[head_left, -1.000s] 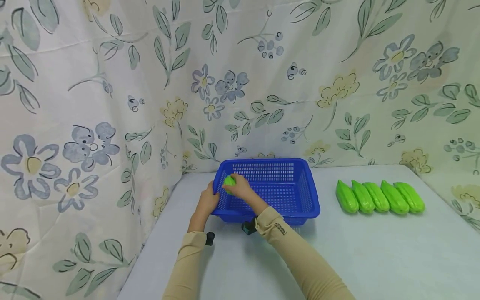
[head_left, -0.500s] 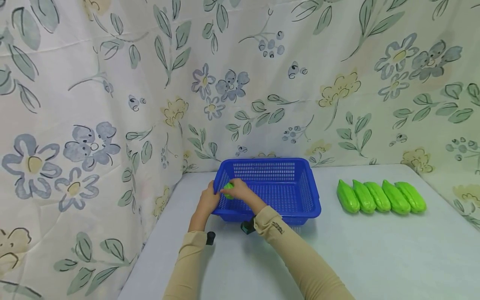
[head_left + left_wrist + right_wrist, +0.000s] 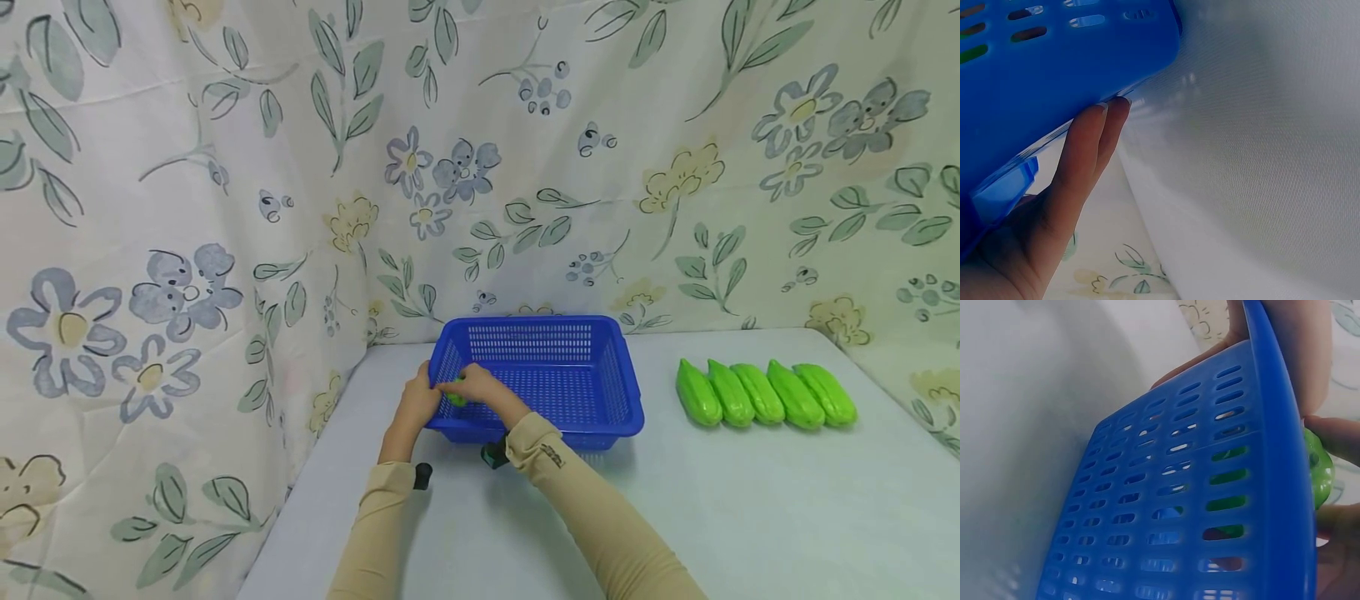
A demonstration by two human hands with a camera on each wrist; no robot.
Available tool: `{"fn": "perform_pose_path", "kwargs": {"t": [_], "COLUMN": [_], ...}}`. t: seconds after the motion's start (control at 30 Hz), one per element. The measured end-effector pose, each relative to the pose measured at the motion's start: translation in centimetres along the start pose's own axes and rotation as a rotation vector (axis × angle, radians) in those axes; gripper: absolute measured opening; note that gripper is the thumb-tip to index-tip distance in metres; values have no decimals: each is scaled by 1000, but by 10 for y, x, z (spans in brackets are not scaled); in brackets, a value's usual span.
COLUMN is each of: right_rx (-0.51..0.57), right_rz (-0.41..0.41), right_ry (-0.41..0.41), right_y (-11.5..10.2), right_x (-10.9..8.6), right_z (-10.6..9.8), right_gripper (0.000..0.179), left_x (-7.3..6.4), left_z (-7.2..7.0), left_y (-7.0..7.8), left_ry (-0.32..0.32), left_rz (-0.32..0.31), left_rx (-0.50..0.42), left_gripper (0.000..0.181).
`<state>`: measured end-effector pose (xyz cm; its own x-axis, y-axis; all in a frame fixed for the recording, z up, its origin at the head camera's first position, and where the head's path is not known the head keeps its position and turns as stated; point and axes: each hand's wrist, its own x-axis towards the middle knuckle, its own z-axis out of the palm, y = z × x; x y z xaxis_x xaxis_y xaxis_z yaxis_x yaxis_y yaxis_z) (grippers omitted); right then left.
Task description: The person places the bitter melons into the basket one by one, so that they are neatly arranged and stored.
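Hanging at far left and across the back, a flowered cloth (image 3: 157, 142) meets the edge of the white table (image 3: 750, 517). Next, at left, your left sleeve (image 3: 375, 525) leads up to your left hand (image 3: 418, 400). That hand holds the left end of the blue basket (image 3: 536, 438); left wrist view shows two fingers lying nearly straight along its outside, fingertips near the lower edge, thumb not visible there.

Just inside the basket's left end: one green vegetable (image 3: 1320, 470), beside the slotted side wall. You pinch it in your right hand (image 3: 480, 390), thumb on one side and finger on the other, both touching; right wrist view shows this past the rim, and green shows through several slots. How far down it sits: cannot tell. Your two hands are close together at this end, the rim between them. The basket's middle and right end show bare mesh floor. Your right sleeve (image 3: 592, 500), with a dark mark near the cuff, crosses in front of the basket.

At right, well apart from the basket: five green vegetables (image 3: 759, 395) side by side on the table, narrow ends away from you.
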<state>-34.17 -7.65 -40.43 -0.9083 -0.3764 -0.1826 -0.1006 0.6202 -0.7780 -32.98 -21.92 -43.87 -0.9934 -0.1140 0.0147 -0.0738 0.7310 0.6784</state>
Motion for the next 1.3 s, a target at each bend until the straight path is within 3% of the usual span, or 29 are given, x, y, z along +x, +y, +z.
{"fn": "perform_pose_path", "kwargs": {"t": [0.43, 0.97, 1.3], "right_rx": [-34, 56, 41], "right_rz": [0, 54, 16], "right_ry": [-14, -55, -48], "right_y": [4, 8, 11], "right_x": [4, 1, -2], "right_z": [3, 5, 8], "right_gripper": [63, 68, 68], "left_x": [0, -1, 1], "left_z": [1, 2, 2], "left_y": [1, 0, 0], "left_ry": [24, 22, 33], "left_rz": [21, 12, 24], "left_rx": [21, 16, 30], "left_gripper": [59, 60, 59]}}
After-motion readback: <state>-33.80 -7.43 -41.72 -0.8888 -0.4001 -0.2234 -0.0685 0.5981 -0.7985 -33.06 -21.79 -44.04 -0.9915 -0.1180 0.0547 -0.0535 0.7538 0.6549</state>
